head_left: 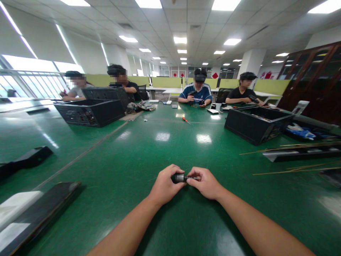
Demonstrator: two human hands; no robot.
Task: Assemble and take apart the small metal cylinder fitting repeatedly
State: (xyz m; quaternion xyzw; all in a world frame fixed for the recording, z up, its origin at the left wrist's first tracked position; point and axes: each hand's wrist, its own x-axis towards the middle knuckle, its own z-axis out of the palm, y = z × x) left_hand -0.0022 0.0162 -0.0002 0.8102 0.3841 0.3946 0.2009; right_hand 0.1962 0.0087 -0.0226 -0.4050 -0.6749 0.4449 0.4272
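Note:
Low over the green table, my left hand is closed around a black-and-silver cylindrical tool. A silver collar on the tool shows between the two hands, and a thin shaft runs rightward from it, so it looks like a screwdriver. My right hand pinches that narrow end between thumb and fingers. The hands cover most of the tool, hiding its handle and tip. Farther ahead, an orange-handled screwdriver lies apart from both hands.
Black computer cases stand left and right. A dark panel lies at near left. Thin brass-coloured rods and a metal channel lie right. Several people sit across the table; one in a blue shirt holds a dark tool.

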